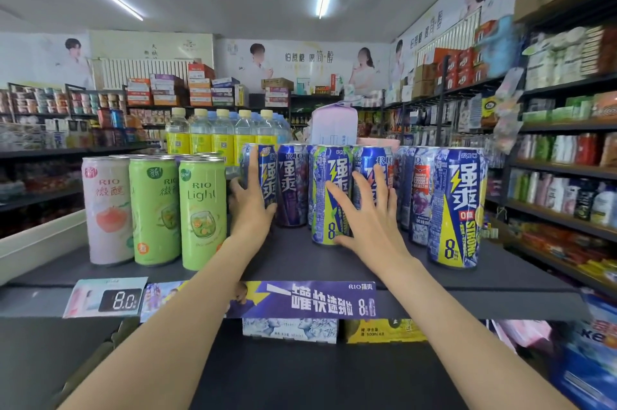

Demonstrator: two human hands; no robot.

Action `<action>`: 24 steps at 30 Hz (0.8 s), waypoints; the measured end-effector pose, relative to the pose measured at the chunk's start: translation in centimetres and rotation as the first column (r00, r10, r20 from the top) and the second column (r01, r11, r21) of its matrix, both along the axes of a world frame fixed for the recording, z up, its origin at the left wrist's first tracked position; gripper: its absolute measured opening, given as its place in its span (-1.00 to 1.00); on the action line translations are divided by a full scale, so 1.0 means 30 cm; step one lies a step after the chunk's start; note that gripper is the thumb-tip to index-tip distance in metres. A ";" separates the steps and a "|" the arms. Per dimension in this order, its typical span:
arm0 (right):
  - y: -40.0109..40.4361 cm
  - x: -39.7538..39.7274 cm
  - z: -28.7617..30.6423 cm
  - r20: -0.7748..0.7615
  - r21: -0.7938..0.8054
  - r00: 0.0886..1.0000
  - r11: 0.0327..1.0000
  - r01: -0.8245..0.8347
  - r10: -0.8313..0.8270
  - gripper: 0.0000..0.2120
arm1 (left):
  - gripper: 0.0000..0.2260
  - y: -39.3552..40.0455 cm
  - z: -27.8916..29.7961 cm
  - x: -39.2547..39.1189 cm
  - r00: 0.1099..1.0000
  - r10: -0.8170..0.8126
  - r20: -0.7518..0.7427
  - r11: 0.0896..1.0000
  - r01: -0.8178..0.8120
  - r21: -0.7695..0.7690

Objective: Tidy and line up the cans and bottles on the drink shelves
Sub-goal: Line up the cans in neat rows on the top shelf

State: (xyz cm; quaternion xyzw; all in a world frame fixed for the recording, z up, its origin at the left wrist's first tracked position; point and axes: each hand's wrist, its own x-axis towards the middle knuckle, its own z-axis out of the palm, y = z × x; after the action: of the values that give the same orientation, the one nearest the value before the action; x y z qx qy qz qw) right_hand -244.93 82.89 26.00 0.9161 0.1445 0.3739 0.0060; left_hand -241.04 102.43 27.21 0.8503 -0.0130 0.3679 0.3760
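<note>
- Three tall slim cans, one pink (107, 209) and two green (155, 209), stand in a neat row near the shelf's (300, 262) front left edge, labels outward, apparently already lined up.
- The left hand (251, 206) wraps a blue can (263, 172), thumb up its front, fingers behind, seemingly to draw it forward.
- The right hand (365, 212) lies nearly flat, fingers spread, across two blue-and-yellow cans (329, 196) at mid-shelf; whether it grips them cannot be told. It probably steadies or pushes them.
- One blue-and-yellow can (457, 206) stands alone near the front right edge, ahead of its ragged group.
- Bottles (222, 132) line the back.
</note>
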 end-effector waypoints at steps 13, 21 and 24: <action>0.001 -0.019 0.006 -0.061 0.189 0.997 0.981 0.051 -0.040 0.06 | 0.05 -0.032 -0.013 -0.004 0.925 -0.312 -0.216 0.937 0.337 0.089; -0.006 -0.011 0.001 -0.097 0.247 0.995 0.969 -0.005 0.030 0.04 | 0.10 -0.044 -0.021 -0.036 0.966 -0.042 -0.256 0.950 0.117 0.288; -0.004 -0.006 0.001 -0.091 0.236 0.995 0.971 -0.024 0.047 0.02 | 0.11 -0.050 -0.021 -0.036 0.972 0.003 -0.236 0.934 0.082 0.349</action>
State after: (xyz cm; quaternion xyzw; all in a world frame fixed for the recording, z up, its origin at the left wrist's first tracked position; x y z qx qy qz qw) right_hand -245.12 82.77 26.03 0.9246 0.1157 0.3439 -0.1158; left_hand -242.12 100.92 26.57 0.9410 -0.0525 0.2498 0.2221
